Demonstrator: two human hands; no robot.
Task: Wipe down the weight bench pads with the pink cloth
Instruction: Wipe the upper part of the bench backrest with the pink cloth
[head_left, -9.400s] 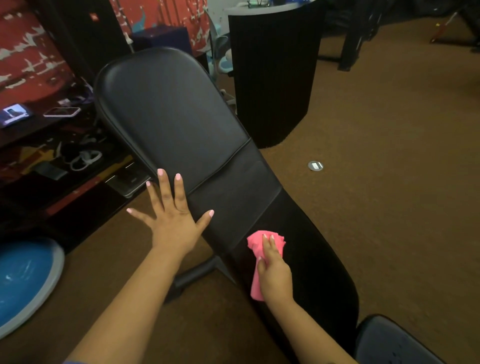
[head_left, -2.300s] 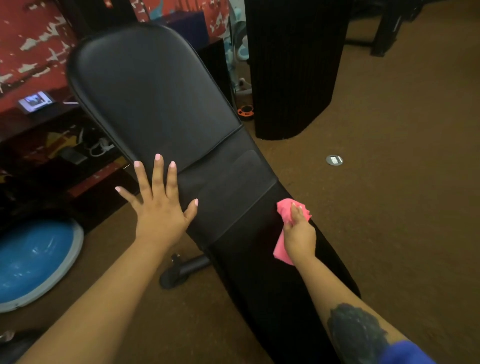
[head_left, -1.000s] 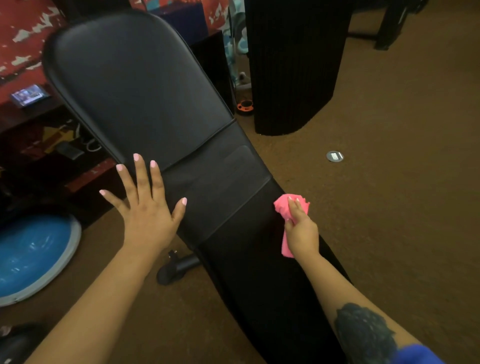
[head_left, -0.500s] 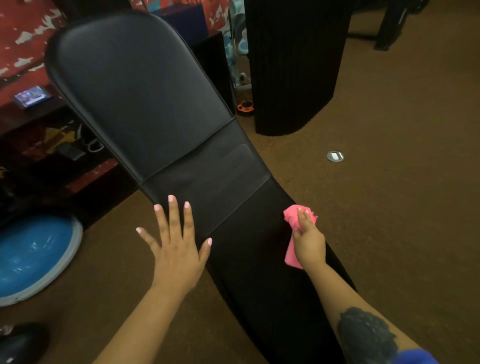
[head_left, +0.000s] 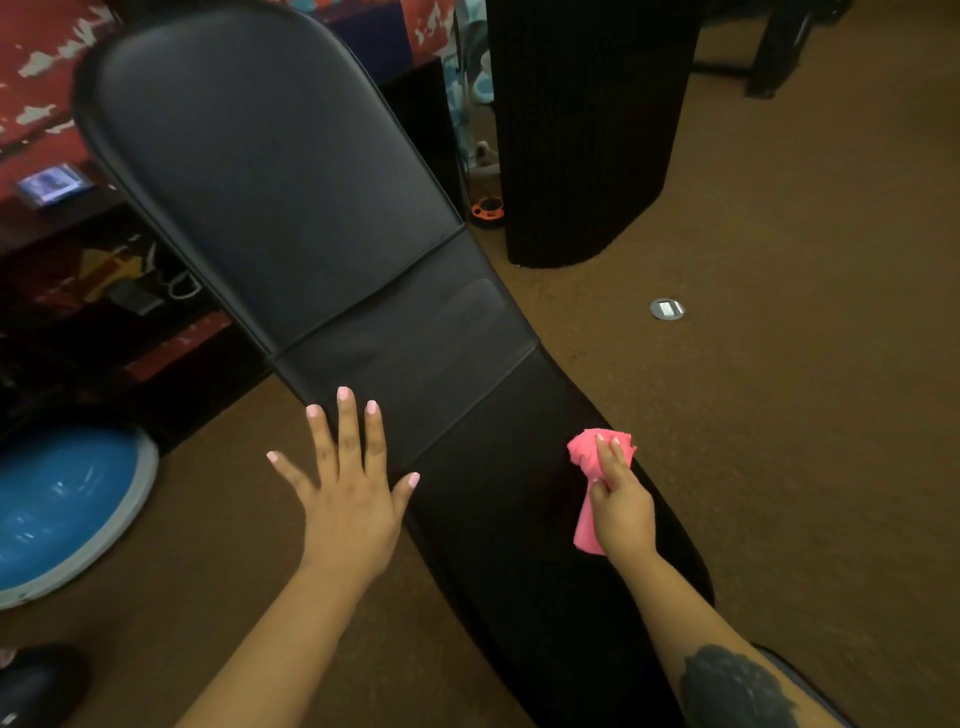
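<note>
A long black padded back pad (head_left: 291, 171) of the weight bench runs from the upper left down to the lower middle. My right hand (head_left: 621, 506) is closed on a crumpled pink cloth (head_left: 589, 457) and presses it against the right edge of the pad's lower section. My left hand (head_left: 345, 488) lies flat with fingers spread on the pad's left edge, just below the lower seam. A corner of a second black pad (head_left: 802, 680), the seat, shows at the bottom right behind my forearm.
Brown carpet (head_left: 805, 415) surrounds the bench. A tall black ribbed column (head_left: 587, 130) stands behind the pad. A blue balance dome (head_left: 62, 509) sits at the left, a dark shelf with small items (head_left: 57, 228) behind it. A round metal floor plate (head_left: 667, 308) lies to the right.
My left hand has slid down the pad's left edge, from beside the upper seam to below the lower seam. My right hand with the cloth has moved slightly down the right edge.
</note>
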